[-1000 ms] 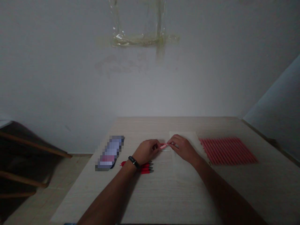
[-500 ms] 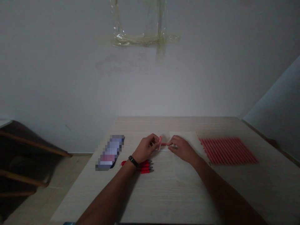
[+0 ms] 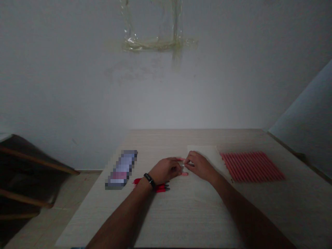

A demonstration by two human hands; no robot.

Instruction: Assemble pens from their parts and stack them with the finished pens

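My left hand (image 3: 164, 170), with a black band on the wrist, is closed near the middle of the table. A short pink-red stick end (image 3: 185, 174) sticks out from under its fingers. More pink-red shows at its index fingertip. My right hand (image 3: 198, 165) faces it with thumb and fingers pinched together. A thin whitish piece (image 3: 182, 165) spans the small gap between both sets of fingertips; its kind is too small to tell. Under my left wrist lie several red pens (image 3: 161, 188) with dark tips, partly covered by the forearm.
A row of several pink-red pencil-like sticks (image 3: 254, 166) lies side by side at right. A pale sheet (image 3: 204, 190) lies under my right hand. On the left is a blurred-out phone (image 3: 121, 169). The table (image 3: 166, 221) meets a grey wall (image 3: 220, 86) with tape on it.
My left hand has turned and lowered slightly; the pink-red stick it held upright has tipped over. The red piece between the hands no longer shows there. My right hand stays nearly in place.
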